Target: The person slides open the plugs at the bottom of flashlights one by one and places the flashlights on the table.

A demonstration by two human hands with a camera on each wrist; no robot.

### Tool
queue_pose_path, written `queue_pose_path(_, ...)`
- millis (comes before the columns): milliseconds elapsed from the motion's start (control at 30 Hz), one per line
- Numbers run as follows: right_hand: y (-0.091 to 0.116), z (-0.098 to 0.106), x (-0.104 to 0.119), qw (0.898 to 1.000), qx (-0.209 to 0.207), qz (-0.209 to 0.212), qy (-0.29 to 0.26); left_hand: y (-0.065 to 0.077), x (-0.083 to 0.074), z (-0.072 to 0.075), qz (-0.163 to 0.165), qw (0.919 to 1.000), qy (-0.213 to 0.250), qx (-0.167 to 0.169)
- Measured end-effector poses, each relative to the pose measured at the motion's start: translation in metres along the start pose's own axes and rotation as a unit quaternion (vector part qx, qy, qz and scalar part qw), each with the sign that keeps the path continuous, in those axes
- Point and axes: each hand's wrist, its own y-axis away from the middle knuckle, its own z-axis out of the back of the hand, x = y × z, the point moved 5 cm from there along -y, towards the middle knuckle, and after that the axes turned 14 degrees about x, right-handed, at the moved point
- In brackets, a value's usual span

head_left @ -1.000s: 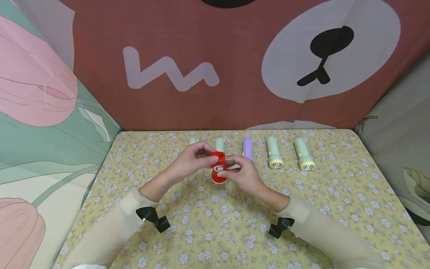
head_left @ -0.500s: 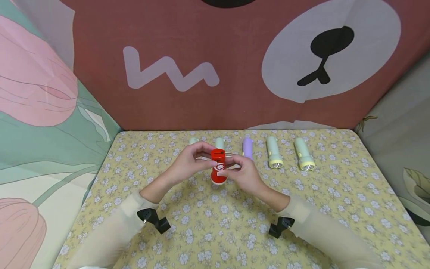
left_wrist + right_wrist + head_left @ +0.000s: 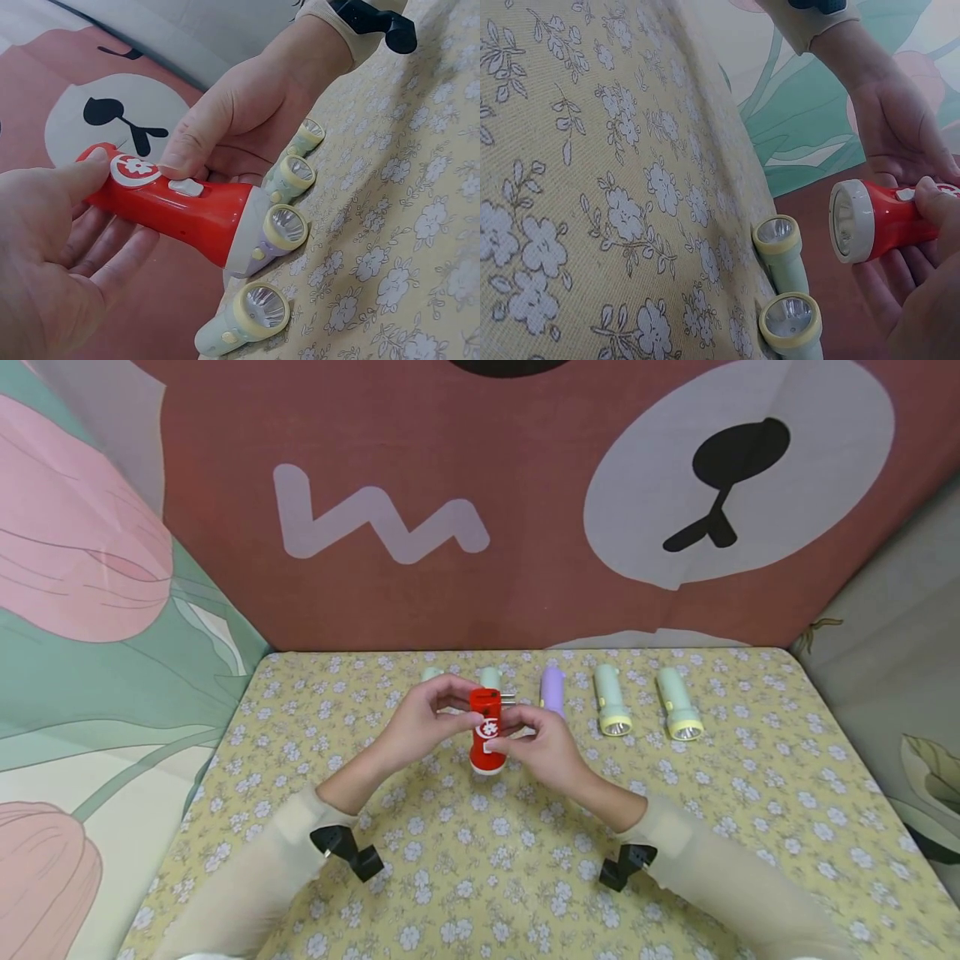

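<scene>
Red flashlight [image 3: 489, 729] pinched in left hand [image 3: 429, 714] and right hand [image 3: 543, 748]; head view alone shows 2 prongs [image 3: 508, 696].

Soft, even light fills the head view; both wrist views are dimmer and greyer. In the left wrist view, a faint sheen lies on the white-rimmed red plastic flashlight [image 3: 180, 214]; to its right, a soft shadow crosses the yellow flower-patterned desk [image 3: 405, 247].
</scene>
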Motion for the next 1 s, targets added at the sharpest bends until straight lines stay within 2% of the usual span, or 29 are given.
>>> queue_pose_path(233, -0.0004, 0.0004, -0.0007, 1.0, -0.001, -0.002, 0.0, -0.0005, 0.0004, 0.0007, -0.005, 0.9998, 0.003, -0.019)
queue_pose_path(633, -0.0007, -0.0007, 0.0025, 1.0, 0.002, -0.005, -0.016, -0.0009, 0.0019, 0.0021, 0.008, 0.9991, 0.014, -0.04)
queue_pose_path(800, -0.0002, -0.0013, 0.0012, 1.0, 0.009, -0.017, -0.021, -0.0006, 0.0016, 0.0024, 0.016, 0.9981, 0.037, -0.046)
queue_pose_path(1000, 0.0029, -0.0023, 0.0017, 0.999, 0.031, -0.011, -0.032, 0.0006, 0.0029, 0.0032, 0.015, 0.9937, 0.101, -0.046)
